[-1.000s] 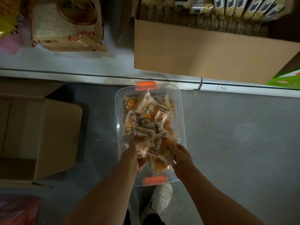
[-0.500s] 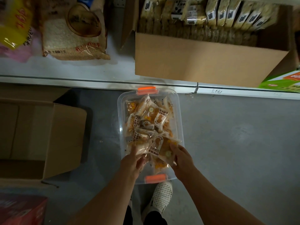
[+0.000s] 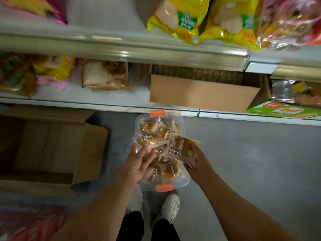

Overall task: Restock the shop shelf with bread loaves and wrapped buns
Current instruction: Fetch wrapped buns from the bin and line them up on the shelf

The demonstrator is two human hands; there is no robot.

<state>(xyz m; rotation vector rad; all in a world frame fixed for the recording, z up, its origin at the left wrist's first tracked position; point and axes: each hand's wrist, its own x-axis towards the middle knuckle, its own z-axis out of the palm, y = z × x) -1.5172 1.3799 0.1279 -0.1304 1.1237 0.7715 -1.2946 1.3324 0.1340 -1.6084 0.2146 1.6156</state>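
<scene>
The view has tilted up toward the shelf [image 3: 121, 53] as the right hand [image 3: 196, 160] lifts a wrapped bun [image 3: 180, 148] clear of the tub [image 3: 182, 122], clamped on it, while the left hand [image 3: 139, 162] holds more buns [image 3: 151, 139], ready for stocking.

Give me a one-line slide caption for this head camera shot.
Both hands lift wrapped buns from a clear plastic tub on the floor below the shop shelf.

My clear tub [image 3: 184, 122] has orange clips [image 3: 158, 114]; its buns [image 3: 180, 150] show golden-brown under white-printed wrappers, my shoes [image 3: 171, 205] are white and perforated, and yellow bags [image 3: 175, 20] with green labels sit above a plain brown carton [image 3: 199, 94]
</scene>
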